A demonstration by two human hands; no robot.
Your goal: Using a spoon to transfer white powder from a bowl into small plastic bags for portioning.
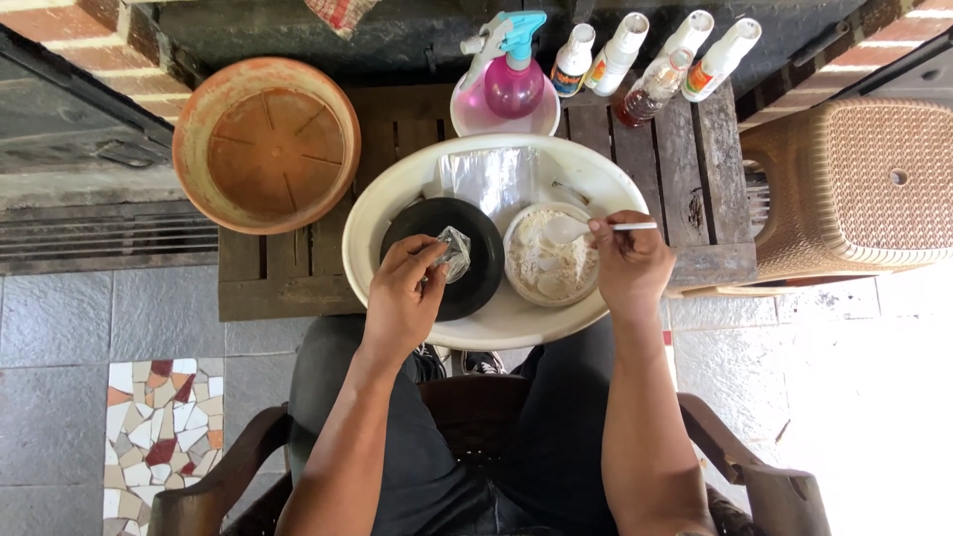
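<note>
I pinch a small clear plastic bag (454,252) in my left hand (405,296), fingers closed on it, just above the black dish (475,288). My right hand (627,260) grips a white plastic spoon (581,229), its bowl over the pale powder in the white bowl (549,260) beside the dish. Both sit inside a wide cream basin (397,189), with a stack of clear bags (489,179) at its far side. The basin rests on a dark wooden table (695,179). Beyond it stand a pink spray bottle (512,79) and a row of small bottles (655,60); an empty terracotta pot (266,141) sits to the left.
</note>
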